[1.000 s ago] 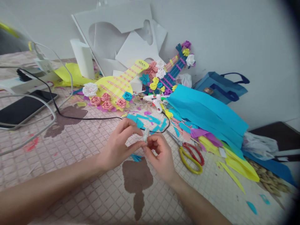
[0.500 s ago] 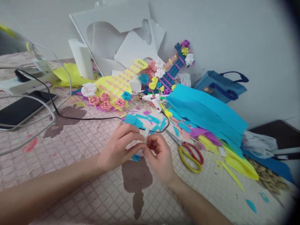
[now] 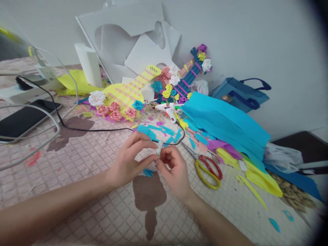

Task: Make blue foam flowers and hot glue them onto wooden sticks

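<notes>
My left hand (image 3: 135, 157) and my right hand (image 3: 174, 165) meet fingertip to fingertip above the table. Pinched between them is a small pale strip (image 3: 160, 148), standing upright; what it is made of I cannot make out. Below the fingers, blue fringed paper (image 3: 148, 172) shows in part, the rest hidden by my left hand. Just beyond my hands lie cut blue paper strips (image 3: 164, 130) and a white glue gun (image 3: 170, 111) with a black cord. Scissors (image 3: 208, 171) with one red and one yellow handle rest to the right of my right hand.
A yellow paper guitar (image 3: 125, 94) with paper roses and a blue one (image 3: 188, 82) stand at the back. Blue crepe paper (image 3: 225, 123) and yellow paper (image 3: 266, 177) lie to the right. A phone (image 3: 28, 118) and cables are on the left, a blue bag (image 3: 238, 92) behind.
My left hand has shifted very slightly left, with its fingers a little higher. The pale strip stays pinched between both hands; the other things stay in place.
</notes>
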The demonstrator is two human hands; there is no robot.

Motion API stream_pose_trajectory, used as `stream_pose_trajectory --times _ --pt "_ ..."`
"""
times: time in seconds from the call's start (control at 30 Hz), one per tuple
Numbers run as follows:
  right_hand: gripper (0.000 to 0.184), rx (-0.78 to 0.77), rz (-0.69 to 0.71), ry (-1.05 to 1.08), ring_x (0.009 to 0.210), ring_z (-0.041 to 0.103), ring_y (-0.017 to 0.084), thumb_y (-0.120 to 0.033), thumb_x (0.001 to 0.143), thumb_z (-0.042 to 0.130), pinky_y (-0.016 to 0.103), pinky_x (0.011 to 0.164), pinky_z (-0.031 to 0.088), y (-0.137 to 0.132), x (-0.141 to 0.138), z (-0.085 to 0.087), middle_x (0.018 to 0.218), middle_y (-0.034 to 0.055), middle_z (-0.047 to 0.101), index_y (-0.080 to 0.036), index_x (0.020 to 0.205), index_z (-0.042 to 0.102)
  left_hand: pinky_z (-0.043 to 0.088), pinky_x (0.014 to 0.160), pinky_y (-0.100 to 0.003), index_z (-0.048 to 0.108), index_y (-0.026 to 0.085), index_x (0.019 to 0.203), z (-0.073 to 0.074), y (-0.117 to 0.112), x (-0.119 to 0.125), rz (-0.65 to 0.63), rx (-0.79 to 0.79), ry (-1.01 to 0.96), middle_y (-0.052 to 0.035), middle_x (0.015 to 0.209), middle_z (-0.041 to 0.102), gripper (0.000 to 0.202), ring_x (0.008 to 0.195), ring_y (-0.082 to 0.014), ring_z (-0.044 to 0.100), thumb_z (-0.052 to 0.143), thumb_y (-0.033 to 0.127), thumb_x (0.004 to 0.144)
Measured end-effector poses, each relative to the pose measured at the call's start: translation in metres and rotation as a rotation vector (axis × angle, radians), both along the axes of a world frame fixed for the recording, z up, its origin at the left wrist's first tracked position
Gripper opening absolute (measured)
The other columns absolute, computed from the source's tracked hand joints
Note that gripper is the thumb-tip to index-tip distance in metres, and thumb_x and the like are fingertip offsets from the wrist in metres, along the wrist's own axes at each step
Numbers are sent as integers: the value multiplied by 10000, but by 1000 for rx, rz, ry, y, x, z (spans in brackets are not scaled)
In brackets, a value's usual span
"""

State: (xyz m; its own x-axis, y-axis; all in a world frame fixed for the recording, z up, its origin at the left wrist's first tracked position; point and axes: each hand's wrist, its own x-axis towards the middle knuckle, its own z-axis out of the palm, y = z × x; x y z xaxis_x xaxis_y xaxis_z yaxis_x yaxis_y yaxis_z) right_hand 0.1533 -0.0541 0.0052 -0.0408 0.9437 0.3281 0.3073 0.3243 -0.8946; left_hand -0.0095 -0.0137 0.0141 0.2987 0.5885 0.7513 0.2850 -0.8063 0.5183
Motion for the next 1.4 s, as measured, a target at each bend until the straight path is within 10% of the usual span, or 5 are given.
stream_pose_trajectory --times 0.63,0.83,1.1,1.4 --pt "98 48 -66 -68 695 500 114 -183 826 575 252 615 443 0 -1 -3 810 -12 490 -221 846 487 411 757 -284 541 169 857 -2 0 1 -33 -105 100 -19 874 540 55 869 -143 517 557 126 887" --pt "113 -54 -56 32 673 498 110 -211 827 581 251 599 444 0 0 -3 781 -21 492 -223 833 469 421 751 -271 534 175 882 -4 -3 5 -68 -338 -55 -17 880 541 37 842 -132 516 509 169 909" --pt "115 -19 -68 -31 624 502 95 -198 806 596 226 555 437 2 -1 -2 755 -26 512 -213 805 482 374 579 -223 597 156 817 6 -1 10 -325 -1058 -267 21 697 522 267 631 -97 471 549 413 873" --pt "107 78 -102 -156 637 516 104 -149 789 561 238 582 450 4 -2 -5 774 -19 512 -217 825 488 438 680 -240 628 181 881 -4 -1 10 -543 -1396 -573 -12 852 617 191 784 -124 579 720 283 748"
